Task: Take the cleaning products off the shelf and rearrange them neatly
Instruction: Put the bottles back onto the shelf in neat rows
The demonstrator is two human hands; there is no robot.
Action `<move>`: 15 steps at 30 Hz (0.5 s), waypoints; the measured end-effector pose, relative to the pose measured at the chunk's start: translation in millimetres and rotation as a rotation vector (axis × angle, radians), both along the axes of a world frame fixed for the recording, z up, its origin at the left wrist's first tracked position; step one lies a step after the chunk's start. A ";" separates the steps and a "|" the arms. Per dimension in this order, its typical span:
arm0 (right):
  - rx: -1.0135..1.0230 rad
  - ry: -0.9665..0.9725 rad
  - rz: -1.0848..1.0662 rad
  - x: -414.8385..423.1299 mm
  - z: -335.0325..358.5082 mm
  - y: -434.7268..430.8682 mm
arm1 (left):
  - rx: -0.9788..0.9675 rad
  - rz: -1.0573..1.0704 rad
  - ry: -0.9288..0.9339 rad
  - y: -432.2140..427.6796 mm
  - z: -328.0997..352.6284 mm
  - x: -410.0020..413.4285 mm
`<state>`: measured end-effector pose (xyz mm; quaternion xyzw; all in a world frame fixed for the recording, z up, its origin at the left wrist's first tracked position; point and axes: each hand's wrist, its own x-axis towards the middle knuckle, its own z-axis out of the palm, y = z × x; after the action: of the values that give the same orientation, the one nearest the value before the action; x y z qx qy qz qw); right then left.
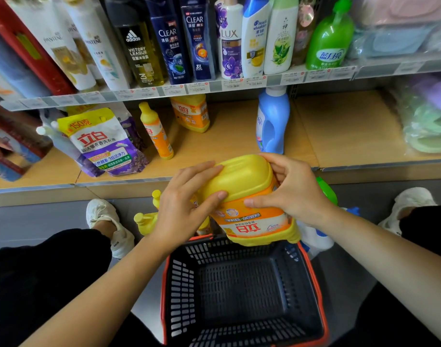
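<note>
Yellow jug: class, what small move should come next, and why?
Probably tip the jug upright: left hand and right hand grip it over the basket with its label upside down, and bare shelf lies just ahead.

The lower shelf (227,144) is a light wood-toned board with a grey metal front edge. Above it runs the upper shelf (273,80), 1 of 2 in view, fronted by price tags (198,86). Behind it stands a dark back panel (293,92). Below it lies smooth grey floor (39,221). The light is soft and even.
</note>
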<state>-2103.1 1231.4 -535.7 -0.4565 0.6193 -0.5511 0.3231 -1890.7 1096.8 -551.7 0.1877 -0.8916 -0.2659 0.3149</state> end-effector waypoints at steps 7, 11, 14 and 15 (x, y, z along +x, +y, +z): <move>-0.128 -0.290 -0.113 -13.2 1.0 -4.6 | 0.706 -0.013 -0.050 7.8 -16.6 -4.6; -0.177 -0.427 -0.164 -22.6 1.1 -6.2 | 0.980 -0.058 -0.259 15.5 -32.6 -4.6; -0.190 -0.490 -0.187 -27.4 0.5 -6.5 | 1.122 -0.015 -0.346 15.2 -37.0 -5.7; -0.184 -0.507 -0.195 -28.8 -0.9 -7.1 | 1.163 -0.011 -0.349 13.1 -37.8 -6.3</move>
<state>-2131.9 1224.3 -536.7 -0.2699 0.5071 -0.7301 0.3701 -1897.1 1109.9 -589.5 0.3652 -0.6397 -0.6763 0.0085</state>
